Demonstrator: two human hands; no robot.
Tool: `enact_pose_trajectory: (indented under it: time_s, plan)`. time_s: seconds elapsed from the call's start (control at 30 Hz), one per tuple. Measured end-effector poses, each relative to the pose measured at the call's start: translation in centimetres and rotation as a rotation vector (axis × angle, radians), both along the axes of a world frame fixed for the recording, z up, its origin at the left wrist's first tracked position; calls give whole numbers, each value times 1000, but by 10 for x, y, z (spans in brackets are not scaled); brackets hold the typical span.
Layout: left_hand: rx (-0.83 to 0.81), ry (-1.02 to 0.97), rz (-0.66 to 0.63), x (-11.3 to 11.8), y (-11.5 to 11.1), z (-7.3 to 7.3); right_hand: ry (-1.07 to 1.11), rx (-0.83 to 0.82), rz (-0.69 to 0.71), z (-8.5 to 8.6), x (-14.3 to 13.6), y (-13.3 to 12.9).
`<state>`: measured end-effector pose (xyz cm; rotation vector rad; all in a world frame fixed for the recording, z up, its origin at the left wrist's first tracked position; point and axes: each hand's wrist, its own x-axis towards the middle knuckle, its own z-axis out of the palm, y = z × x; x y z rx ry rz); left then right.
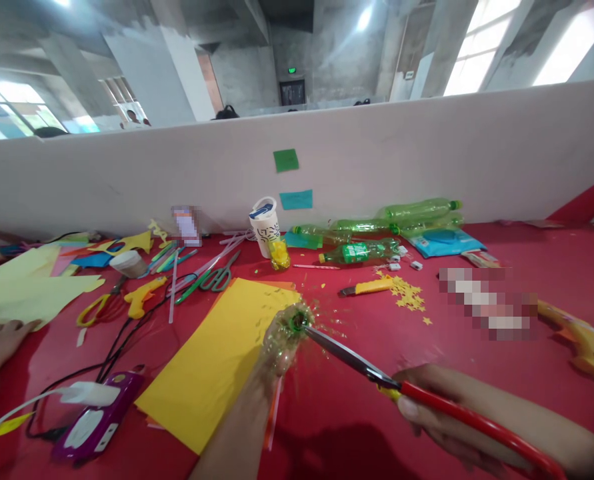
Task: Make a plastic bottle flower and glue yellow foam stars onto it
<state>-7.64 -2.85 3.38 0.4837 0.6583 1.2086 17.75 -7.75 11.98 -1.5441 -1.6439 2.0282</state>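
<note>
My left hand (281, 340) is closed around a green plastic bottle top (299, 320) whose lower part is cut into thin, splayed strips. Its round neck opening faces up toward me. My right hand (437, 400) grips red-handled scissors (357, 363), the blades together and pointing left. Their tips reach the neck opening; whether they go inside it, I cannot tell. Beneath my left forearm lies a yellow sheet (217, 347). An orange-pink straw (275, 413) shows just below that hand.
Green bottles (371, 251), a white cup (265, 230), a utility knife (367, 287) and yellow stars (407, 293) lie beyond. At left are a glue gun (144, 297), scissors (219, 277), a purple power strip (99, 420) with cables and another person's hand (7, 340). Another glue gun (581, 337) lies right.
</note>
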Motion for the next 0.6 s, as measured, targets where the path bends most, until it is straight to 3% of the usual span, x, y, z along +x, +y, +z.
enact_pose_trajectory:
  time_s: [0.1,0.37,0.6]
  plan:
    - [15,6,32,4,4,2,-14,-23,-25,-3,-2,0]
    - [-4,-11,44,16,39,6,10,-59,-50,-9,3,-2]
    - [-1,-16,37,7,21,4,-5,-12,-18,-12,1,-3]
